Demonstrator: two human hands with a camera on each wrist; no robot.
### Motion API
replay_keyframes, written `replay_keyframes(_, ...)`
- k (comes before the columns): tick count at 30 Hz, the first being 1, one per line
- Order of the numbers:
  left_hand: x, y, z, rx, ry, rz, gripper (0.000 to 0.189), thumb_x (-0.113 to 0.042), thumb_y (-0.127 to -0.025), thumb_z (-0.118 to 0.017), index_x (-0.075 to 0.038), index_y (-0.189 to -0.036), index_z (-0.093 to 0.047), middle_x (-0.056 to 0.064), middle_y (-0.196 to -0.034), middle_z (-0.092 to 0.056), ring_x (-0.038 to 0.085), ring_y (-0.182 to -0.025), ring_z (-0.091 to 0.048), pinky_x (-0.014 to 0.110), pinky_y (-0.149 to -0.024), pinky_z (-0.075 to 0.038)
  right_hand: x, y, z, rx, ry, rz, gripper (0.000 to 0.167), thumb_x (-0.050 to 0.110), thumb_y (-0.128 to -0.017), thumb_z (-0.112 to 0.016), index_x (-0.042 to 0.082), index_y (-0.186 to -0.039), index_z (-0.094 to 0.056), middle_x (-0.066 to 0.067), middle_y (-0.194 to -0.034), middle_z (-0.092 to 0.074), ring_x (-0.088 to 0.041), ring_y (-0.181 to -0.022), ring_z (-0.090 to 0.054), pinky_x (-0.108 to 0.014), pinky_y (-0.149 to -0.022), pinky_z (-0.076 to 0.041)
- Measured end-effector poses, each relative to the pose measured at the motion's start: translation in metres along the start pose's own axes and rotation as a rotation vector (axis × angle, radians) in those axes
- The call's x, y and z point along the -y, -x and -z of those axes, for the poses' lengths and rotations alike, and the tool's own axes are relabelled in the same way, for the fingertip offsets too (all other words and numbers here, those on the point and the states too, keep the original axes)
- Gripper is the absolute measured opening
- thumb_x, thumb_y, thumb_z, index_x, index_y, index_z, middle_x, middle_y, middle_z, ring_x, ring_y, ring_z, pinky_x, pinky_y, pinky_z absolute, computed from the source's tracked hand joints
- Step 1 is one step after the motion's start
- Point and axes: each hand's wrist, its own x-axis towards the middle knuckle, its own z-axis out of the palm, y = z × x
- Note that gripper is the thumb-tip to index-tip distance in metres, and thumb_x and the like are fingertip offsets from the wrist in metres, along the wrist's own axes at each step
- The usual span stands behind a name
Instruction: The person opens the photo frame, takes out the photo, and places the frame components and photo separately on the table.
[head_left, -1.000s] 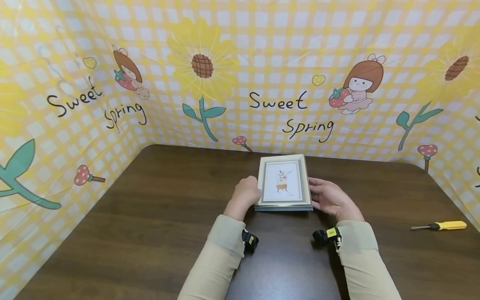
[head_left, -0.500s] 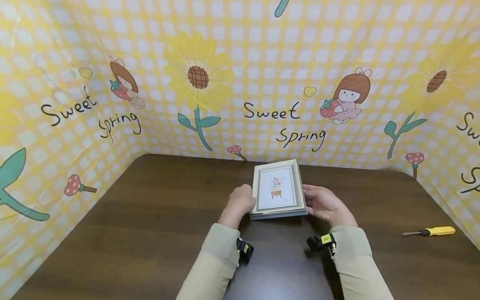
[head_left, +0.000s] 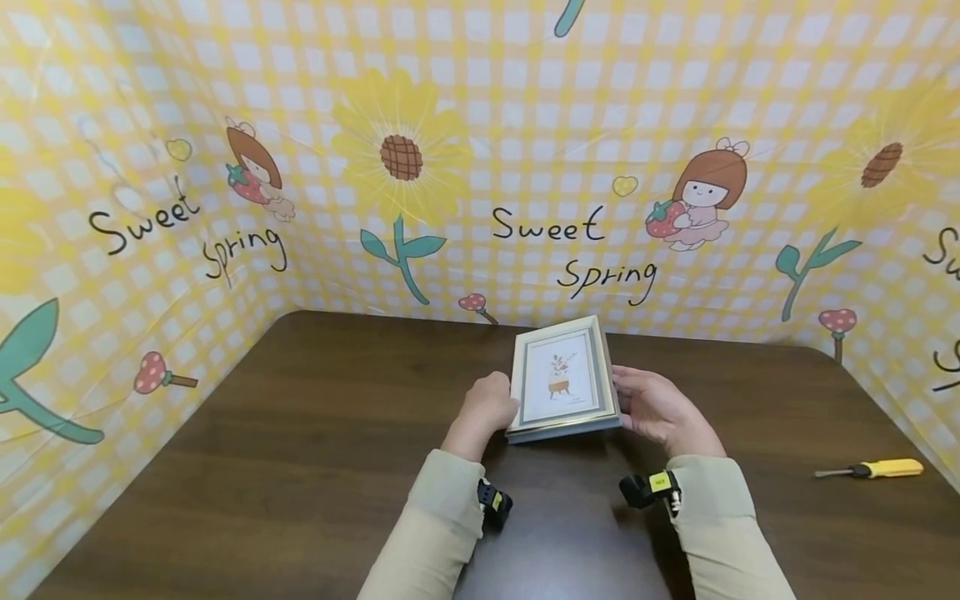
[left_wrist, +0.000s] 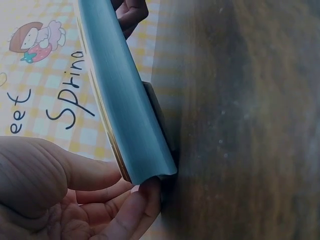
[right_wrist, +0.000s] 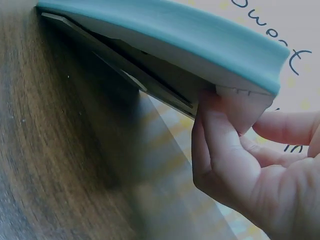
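Observation:
A picture frame (head_left: 559,379) with a cream face, a blue-grey edge and a potted-plant print lies between my hands, tilted with its right side higher. My left hand (head_left: 487,404) pinches its left edge, the thumb (left_wrist: 95,172) on the face side and fingertips underneath. My right hand (head_left: 662,408) holds the right side, with fingers curled beneath the back. In the right wrist view, a thin dark flap (right_wrist: 120,62) stands away from the back of the frame, near the right fingertips. The frame's lower left edge is close to the table; whether it touches I cannot tell.
A yellow-handled screwdriver (head_left: 873,469) lies on the dark wooden table (head_left: 262,467) at the right. Behind and beside the table hangs a yellow checked cloth (head_left: 315,208) printed with flowers. A black wrist camera (head_left: 495,504) sits at the left cuff.
The picture frame has tilted, its right side rising, and turned slightly counterclockwise in the head view. Both hands keep hold of it. The head view has shifted a little.

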Motion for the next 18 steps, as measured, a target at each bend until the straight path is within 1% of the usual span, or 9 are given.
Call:
replay_keyframes(4,0.000,0.000,0.001,0.019,0.015,0.010,0.014,-0.011,-0.097,-0.057,0.001,-0.093,-0.061,0.013,-0.083,-0.057,0.027,-0.073,-0.050,0.036,-0.066,-0.041,0.003,0.002,-0.003,0.018,-0.005,0.009,0.034,0.010,-0.107,-0.036,0.002,-0.140,-0.033,0.002,-0.105,-0.069,-0.011,-0.097,-0.065,-0.030,-0.080,-0.058)
replay_keyframes(8,0.000,-0.001,0.000,0.025,0.012,0.002,0.016,-0.013,-0.097,-0.058,-0.001,-0.086,-0.059,0.011,-0.080,-0.055,0.025,-0.071,-0.049,0.034,-0.065,-0.040,0.007,0.006,-0.006,0.018,-0.022,0.017,0.031,0.009,-0.107,-0.037,0.003,-0.137,-0.035,0.002,-0.105,-0.068,-0.011,-0.097,-0.065,-0.029,-0.081,-0.057)
replay_keyframes(13,0.000,-0.001,0.000,0.030,0.027,-0.017,0.018,-0.014,-0.097,-0.058,-0.002,-0.084,-0.059,0.011,-0.079,-0.054,0.025,-0.071,-0.049,0.034,-0.064,-0.040,0.011,0.007,-0.008,0.007,-0.048,0.013,0.022,0.011,-0.108,-0.036,0.007,-0.129,-0.039,0.002,-0.100,-0.070,-0.011,-0.092,-0.066,-0.028,-0.077,-0.058)
replay_keyframes(18,0.001,0.002,0.000,0.035,0.041,-0.041,0.022,-0.014,-0.097,-0.059,-0.002,-0.078,-0.058,0.009,-0.073,-0.051,0.023,-0.066,-0.047,0.032,-0.059,-0.037,0.012,0.007,-0.008,0.013,-0.057,0.019,0.019,0.012,-0.108,-0.036,0.010,-0.126,-0.041,0.002,-0.099,-0.070,-0.011,-0.089,-0.066,-0.026,-0.074,-0.057)
